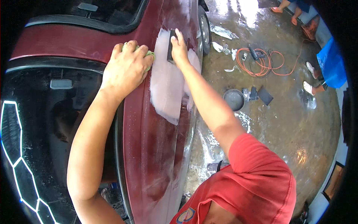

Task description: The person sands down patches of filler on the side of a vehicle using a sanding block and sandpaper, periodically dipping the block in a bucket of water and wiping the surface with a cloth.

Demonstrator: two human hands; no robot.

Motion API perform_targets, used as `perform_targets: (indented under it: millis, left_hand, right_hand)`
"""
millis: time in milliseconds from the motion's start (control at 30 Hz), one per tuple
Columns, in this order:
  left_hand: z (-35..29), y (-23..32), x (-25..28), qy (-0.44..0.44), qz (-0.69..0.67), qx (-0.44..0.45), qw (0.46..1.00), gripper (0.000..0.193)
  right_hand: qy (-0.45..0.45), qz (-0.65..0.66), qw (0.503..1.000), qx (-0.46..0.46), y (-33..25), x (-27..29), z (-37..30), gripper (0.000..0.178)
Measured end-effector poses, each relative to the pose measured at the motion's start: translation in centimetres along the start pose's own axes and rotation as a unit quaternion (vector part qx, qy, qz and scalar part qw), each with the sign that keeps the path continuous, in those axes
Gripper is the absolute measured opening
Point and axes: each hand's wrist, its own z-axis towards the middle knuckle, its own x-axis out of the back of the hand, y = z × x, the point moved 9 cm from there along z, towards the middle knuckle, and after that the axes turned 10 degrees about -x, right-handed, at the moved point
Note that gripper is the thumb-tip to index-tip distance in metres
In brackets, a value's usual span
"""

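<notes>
A maroon car panel (138, 156) runs away from me, with a pale filler patch (166, 89) smoothed onto it. My right hand (179, 50) presses a black sanding block (170, 46) flat against the patch's far part. Part of the block lies hidden under the palm. To the left, my left hand (128, 67) is closed over a crumpled yellow-green cloth (150, 56) and rests on the bodywork beside the patch. Only the cloth's edges show between and past the fingers. More pale filler (192, 61) lies just right of my right wrist.
Dark car windows (56, 112) fill the left side. On the wet floor stand a round basin (234, 99) and, beside it, dark sheets (266, 95). Farther off lie a coiled orange hose (257, 67) and crumpled scraps (223, 31). Other people's feet (308, 87) show at right, near blue plastic (333, 63).
</notes>
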Motion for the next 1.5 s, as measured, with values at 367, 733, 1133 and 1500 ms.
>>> perform_targets:
  millis: [367, 733, 1133, 1500]
  left_hand:
    - [0.4, 0.3, 0.2, 0.017, 0.014, -0.016, 1.000, 0.018]
    - [0.4, 0.2, -0.4, -0.010, -0.023, -0.002, 1.000, 0.033]
    - [0.5, 0.1, -0.6, -0.028, -0.014, -0.001, 1.000, 0.032]
    - [0.6, 0.3, 0.2, 0.024, 0.008, -0.021, 0.999, 0.017]
  right_hand:
    - [-0.025, 0.045, 0.996, 0.078, 0.3, 0.4, -4.3, 0.048]
    - [-0.112, -0.061, 0.991, 0.049, 1.8, -0.7, -13.6, 0.050]
    - [-0.103, -0.038, 0.993, -0.045, 1.5, -1.6, -14.9, 0.050]
    - [-0.011, -0.019, 1.000, 0.011, -1.1, -0.9, -12.4, 0.051]
